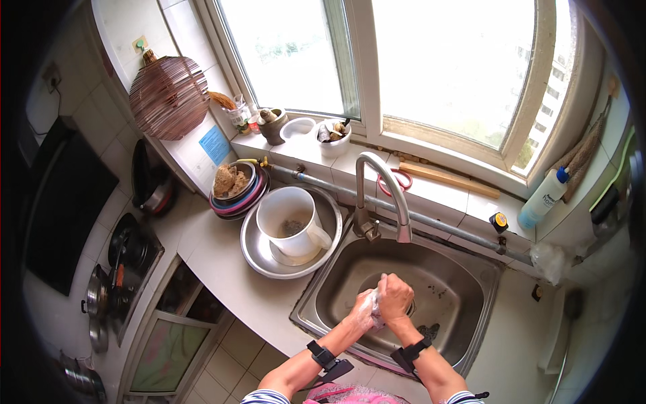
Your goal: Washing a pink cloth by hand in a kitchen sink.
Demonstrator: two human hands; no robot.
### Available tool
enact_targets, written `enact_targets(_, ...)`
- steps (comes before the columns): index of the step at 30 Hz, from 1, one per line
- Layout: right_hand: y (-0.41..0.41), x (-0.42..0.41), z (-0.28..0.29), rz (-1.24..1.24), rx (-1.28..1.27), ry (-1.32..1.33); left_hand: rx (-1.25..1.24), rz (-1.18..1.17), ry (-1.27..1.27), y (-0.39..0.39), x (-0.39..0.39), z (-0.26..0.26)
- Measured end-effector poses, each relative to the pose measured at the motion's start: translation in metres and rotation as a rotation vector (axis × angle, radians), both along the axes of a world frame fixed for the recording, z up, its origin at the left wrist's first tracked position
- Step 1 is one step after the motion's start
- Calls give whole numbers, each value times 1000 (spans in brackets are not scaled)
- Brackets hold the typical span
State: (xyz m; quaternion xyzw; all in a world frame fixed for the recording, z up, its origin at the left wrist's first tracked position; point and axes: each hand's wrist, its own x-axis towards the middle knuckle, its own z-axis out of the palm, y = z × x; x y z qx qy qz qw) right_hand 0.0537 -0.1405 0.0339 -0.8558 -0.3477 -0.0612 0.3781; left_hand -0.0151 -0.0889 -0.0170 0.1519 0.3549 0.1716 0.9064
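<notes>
Over the stainless steel sink, my left hand and my right hand are pressed together. White lather covers part of the left hand. Between the two palms is a pale sudsy wad, perhaps a cloth; most of it is hidden by the fingers. My right hand is curled into a fist against it. On the sink floor, near my right forearm, lies a dark scouring pad, with small dark scraps beyond it. The curved faucet rises behind my hands; no water stream shows.
Left of the sink, a large white plastic jug stands in a metal basin. Stacked bowls are behind it. A pipe runs along the ledge, which holds red-handled scissors, a wooden stick and a spray bottle.
</notes>
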Motion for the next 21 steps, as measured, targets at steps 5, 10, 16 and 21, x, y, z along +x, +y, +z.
enact_targets(5, -21, -53, 5, 253, 109, -51, 182, -179, 3, 29, -14, -26)
enact_targets(10, -2, 0, -6, 4, -21, -5, 28, -41, -7, -2, -3, -9)
enact_targets(16, -10, -39, 0, 146, 90, 36, 108, -138, -13, 20, -14, -2)
enact_targets(21, -6, 21, -24, -28, 41, 318, 103, -271, -63, 0, -13, 49)
